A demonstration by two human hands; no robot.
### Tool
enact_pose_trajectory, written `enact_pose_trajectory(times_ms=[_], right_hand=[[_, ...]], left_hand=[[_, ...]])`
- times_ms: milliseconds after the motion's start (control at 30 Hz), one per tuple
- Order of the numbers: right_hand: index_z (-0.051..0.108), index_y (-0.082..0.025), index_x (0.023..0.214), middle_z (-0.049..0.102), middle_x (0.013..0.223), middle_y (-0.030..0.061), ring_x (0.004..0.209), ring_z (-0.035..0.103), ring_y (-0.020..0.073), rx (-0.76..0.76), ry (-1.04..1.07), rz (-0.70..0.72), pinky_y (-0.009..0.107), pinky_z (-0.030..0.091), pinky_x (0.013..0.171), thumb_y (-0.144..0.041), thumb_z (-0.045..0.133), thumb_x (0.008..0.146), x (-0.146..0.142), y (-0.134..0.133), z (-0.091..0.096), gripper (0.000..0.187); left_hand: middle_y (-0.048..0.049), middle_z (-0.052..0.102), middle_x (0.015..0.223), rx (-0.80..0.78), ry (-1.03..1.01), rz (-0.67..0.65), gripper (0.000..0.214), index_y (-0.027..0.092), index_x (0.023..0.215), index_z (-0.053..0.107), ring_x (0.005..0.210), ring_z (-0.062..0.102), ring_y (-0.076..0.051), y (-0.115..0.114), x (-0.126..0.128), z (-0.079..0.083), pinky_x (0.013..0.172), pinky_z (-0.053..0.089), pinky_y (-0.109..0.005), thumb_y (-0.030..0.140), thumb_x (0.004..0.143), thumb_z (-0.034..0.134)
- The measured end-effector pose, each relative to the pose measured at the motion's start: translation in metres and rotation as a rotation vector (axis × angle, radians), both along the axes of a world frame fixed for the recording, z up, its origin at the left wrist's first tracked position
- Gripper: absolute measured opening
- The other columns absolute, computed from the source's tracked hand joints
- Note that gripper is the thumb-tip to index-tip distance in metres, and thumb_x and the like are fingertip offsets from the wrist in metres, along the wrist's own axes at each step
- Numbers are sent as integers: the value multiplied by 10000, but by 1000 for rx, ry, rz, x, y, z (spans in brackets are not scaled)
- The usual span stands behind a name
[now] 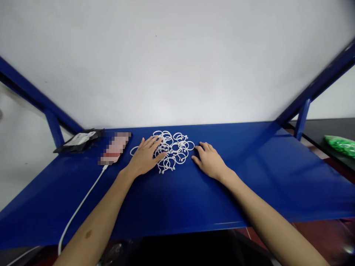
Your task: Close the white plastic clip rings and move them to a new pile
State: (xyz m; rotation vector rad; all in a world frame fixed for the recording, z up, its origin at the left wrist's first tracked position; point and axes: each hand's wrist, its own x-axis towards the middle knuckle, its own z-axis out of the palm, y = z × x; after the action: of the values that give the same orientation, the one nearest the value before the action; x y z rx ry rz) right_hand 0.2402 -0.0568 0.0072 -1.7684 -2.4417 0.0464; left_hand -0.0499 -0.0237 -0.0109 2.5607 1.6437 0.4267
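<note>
A pile of several white plastic rings (174, 149) lies on a blue metal shelf (263, 173), near its back middle. My left hand (145, 157) rests flat on the left part of the pile, fingers stretched out over the rings. Just right of the pile, my right hand (209, 159) lies palm down on the shelf, its fingers slightly curled and their tips close to the nearest rings. Neither hand holds a ring that I can see.
A phone (115, 148), blurred out, lies left of the rings with a white cable (80, 205) running off the front edge. A black packet with a white label (80, 140) sits at the back left. Blue frame bars rise at both sides. Something green (341, 145) lies far right.
</note>
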Motion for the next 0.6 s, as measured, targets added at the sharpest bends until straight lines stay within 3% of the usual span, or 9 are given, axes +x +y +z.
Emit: enact_pose_trajectory(times_ms=[233, 400, 600], right_hand=[[538, -89, 1397, 500, 1458, 235, 1365, 464, 378, 4, 45, 10, 528, 401, 1122, -374, 503, 1002, 2, 0, -1, 488], [503, -174, 1411, 547, 1336, 167, 1211, 557, 291, 104, 239, 142, 472, 502, 1024, -269, 534, 979, -10, -6, 1, 443], [664, -181, 1093, 541, 1218, 140, 1046, 587, 246, 129, 273, 257, 436, 546, 914, -199, 514, 988, -23, -10, -4, 184]], left_hand=[[-95, 540, 1490, 110, -68, 17, 642, 208, 1423, 517, 1424, 434, -278, -7, 0, 9, 1254, 202, -547, 652, 994, 342], [-68, 673, 1249, 246, -181, -96, 352, 236, 1230, 641, 1234, 556, -265, -24, 21, 17, 1123, 423, -497, 458, 998, 496], [-49, 707, 1086, 252, -246, -304, 172, 219, 1084, 674, 1069, 600, -225, -42, 50, 18, 1000, 496, -428, 269, 984, 543]])
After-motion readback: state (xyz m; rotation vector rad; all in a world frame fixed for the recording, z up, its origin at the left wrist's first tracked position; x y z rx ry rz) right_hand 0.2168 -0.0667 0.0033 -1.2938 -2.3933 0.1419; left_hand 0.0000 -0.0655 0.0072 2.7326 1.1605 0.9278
